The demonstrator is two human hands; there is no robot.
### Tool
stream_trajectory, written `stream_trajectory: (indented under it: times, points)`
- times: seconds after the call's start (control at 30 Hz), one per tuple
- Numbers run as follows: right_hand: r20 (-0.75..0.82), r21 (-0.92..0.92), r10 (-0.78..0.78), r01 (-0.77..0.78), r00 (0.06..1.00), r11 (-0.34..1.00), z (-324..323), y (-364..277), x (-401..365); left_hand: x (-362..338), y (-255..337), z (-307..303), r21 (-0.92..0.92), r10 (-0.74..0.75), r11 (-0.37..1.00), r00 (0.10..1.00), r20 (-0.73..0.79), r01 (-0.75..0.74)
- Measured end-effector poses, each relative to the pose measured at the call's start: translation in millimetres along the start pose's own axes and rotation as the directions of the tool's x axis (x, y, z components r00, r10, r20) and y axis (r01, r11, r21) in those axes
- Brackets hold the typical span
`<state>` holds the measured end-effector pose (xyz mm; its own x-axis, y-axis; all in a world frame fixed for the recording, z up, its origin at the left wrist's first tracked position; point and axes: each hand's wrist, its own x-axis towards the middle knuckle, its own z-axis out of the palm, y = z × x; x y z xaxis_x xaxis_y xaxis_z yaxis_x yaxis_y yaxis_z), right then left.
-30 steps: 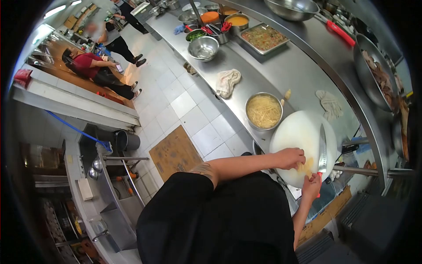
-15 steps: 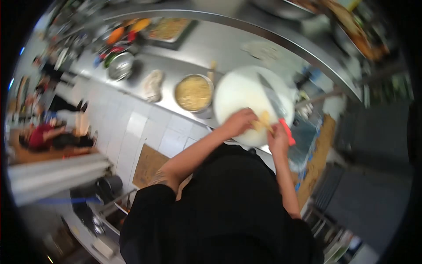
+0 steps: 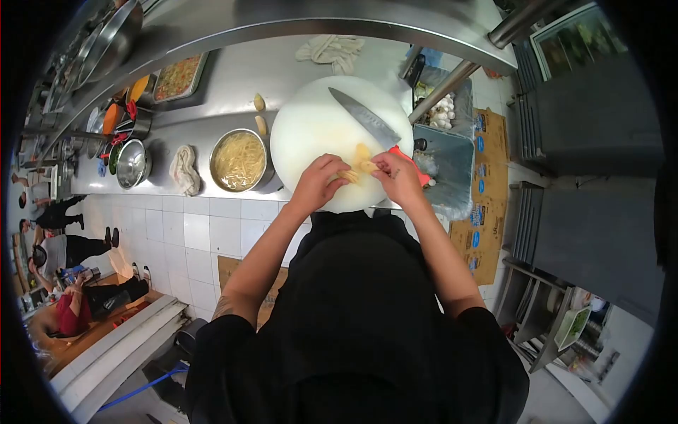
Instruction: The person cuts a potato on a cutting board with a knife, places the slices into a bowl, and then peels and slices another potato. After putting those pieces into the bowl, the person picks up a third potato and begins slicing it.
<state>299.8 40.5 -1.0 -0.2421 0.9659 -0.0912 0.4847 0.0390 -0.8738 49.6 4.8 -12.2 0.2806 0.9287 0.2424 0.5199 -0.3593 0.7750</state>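
On the round white cutting board (image 3: 300, 113) lie pale yellow slices (image 3: 363, 154), their kind not plain. My left hand (image 3: 316, 185) is closed around a few thin slices (image 3: 348, 176) at the board's near side. My right hand (image 3: 397, 178) pinches the edge of another slice, close to the pile. A large chef's knife (image 3: 364, 116) rests on the board, its red handle (image 3: 412, 162) partly behind my right hand. Left of the board stands a metal bowl (image 3: 266, 171) of pale yellow shreds (image 3: 239, 161), apparently in liquid.
Two pale yellow pieces (image 3: 260, 113) lie beside the board. A folded cloth (image 3: 185, 170) and an empty metal bowl (image 3: 133, 164) are farther left. Overhead runs a steel shelf (image 3: 296, 27). A lined bin (image 3: 448, 166) stands at right. Several people are at far left.
My view has turned and steadied. My hands have stayed over the near part of the board with the yellow slices, and the knife still lies there.
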Motion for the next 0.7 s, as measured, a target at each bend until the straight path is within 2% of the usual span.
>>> stream_trajectory:
  times: [0.03,0.1,0.17,0.27,0.37,0.43,0.5,0.57,0.7]
  points:
    - [0.020,-0.075,-0.034,0.036,0.999,0.997,2,-2,3,0,0,0,0.000,-0.002,1.000,1.000,-0.003,0.002]
    - [0.042,-0.112,-0.051,0.056,0.998,0.992,4,-5,7,0,0,0,-0.007,0.004,1.000,1.000,0.001,-0.004]
    - [0.036,-0.293,-0.116,0.122,0.993,0.948,7,-5,8,0,1,-1,-0.012,0.008,1.000,1.000,0.000,-0.008]
    - [-0.015,-0.333,-0.081,0.071,0.997,0.940,13,-7,9,2,5,-4,-0.021,-0.016,1.000,1.000,0.012,0.017]
    - [-0.006,-0.386,-0.024,0.020,1.000,0.922,16,-8,9,6,5,-5,-0.025,0.027,0.999,1.000,-0.016,-0.027]
    - [-0.014,-0.393,-0.031,0.024,0.999,0.919,16,-11,9,7,1,-4,-0.053,-0.056,0.997,0.997,0.051,0.059]
    - [-0.023,-0.398,-0.039,0.027,0.999,0.917,16,-11,10,7,1,-4,-0.063,-0.080,0.994,0.994,0.069,0.084]
    - [0.029,-0.238,0.096,-0.087,0.995,0.967,14,-10,12,8,3,-4,-0.070,-0.103,0.992,0.991,0.087,0.109]
    - [0.033,-0.148,0.078,-0.073,0.996,0.986,13,-10,9,8,4,0,-0.072,-0.105,0.991,0.983,0.151,0.117]
